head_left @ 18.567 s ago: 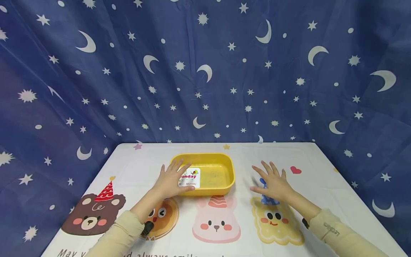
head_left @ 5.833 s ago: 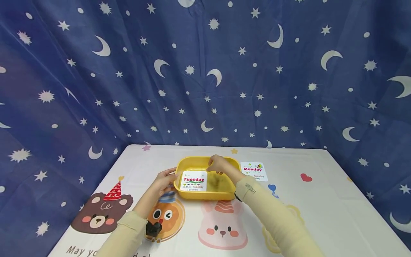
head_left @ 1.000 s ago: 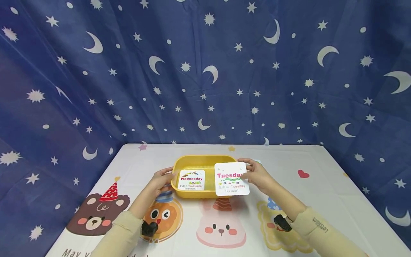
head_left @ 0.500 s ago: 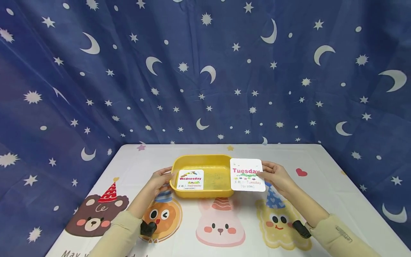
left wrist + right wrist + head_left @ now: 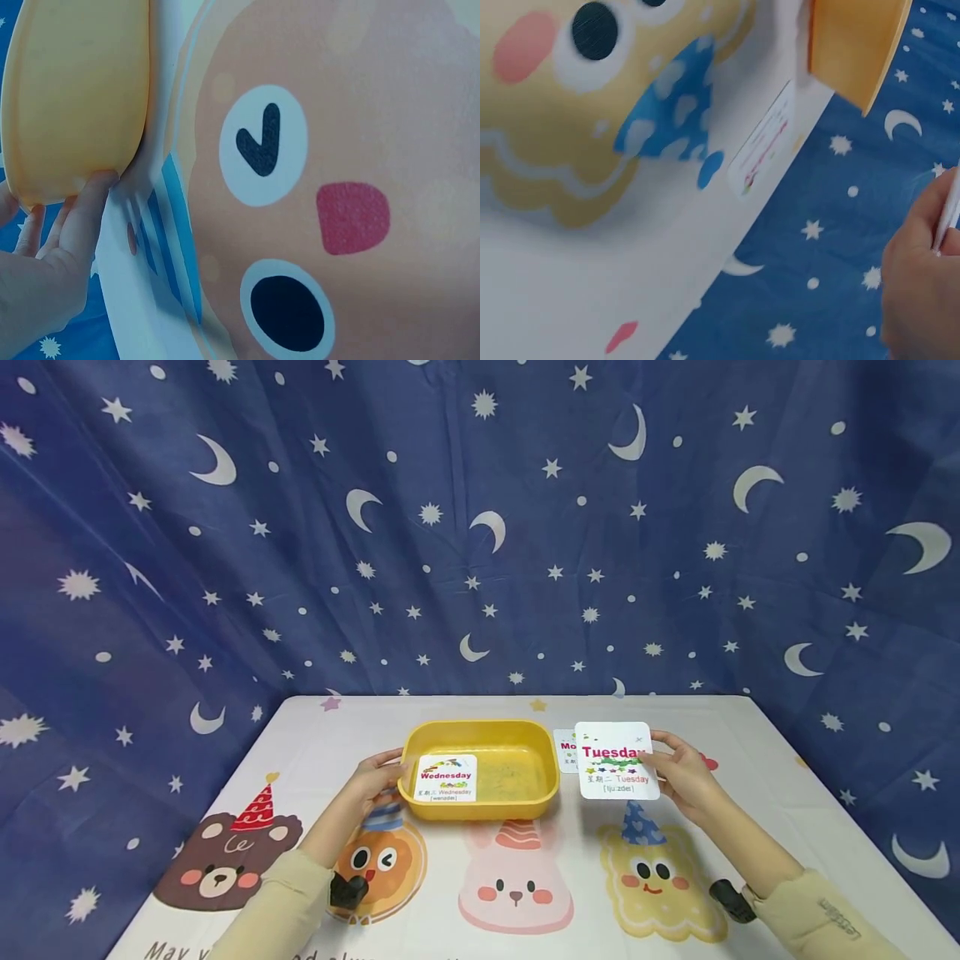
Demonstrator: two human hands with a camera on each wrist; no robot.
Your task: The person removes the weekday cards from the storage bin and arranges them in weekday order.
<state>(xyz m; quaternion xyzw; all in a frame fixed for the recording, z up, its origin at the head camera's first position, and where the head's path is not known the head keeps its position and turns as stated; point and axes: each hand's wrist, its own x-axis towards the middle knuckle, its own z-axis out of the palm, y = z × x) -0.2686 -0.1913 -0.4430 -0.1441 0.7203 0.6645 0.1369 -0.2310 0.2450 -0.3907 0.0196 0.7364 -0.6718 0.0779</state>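
My right hand [image 5: 684, 778] pinches the white Tuesday card [image 5: 615, 781] by its right edge, thumb on the printed face. Held above the table, the card overlaps the Monday card [image 5: 566, 752], which lies right of the yellow plastic tray [image 5: 480, 812]. In the right wrist view the held card [image 5: 949, 210] shows edge-on at the frame's side. A Wednesday card [image 5: 446, 779] rests at the left inside the tray. My left hand [image 5: 373, 783] holds the tray's left end, thumb at the rim; the left wrist view shows its fingers [image 5: 82, 217] against the outer wall.
A white cloth [image 5: 420, 935] printed with cartoon animals covers the table. Behind it hangs a blue curtain [image 5: 480, 568] with moons and stars. A black wrist device [image 5: 348, 891] sits under the left forearm, another [image 5: 731, 900] under the right.
My right hand has carried the Tuesday card rightward, from over the tray's right end to beside it, uncovering part of the Monday card. The left hand stays at the tray.
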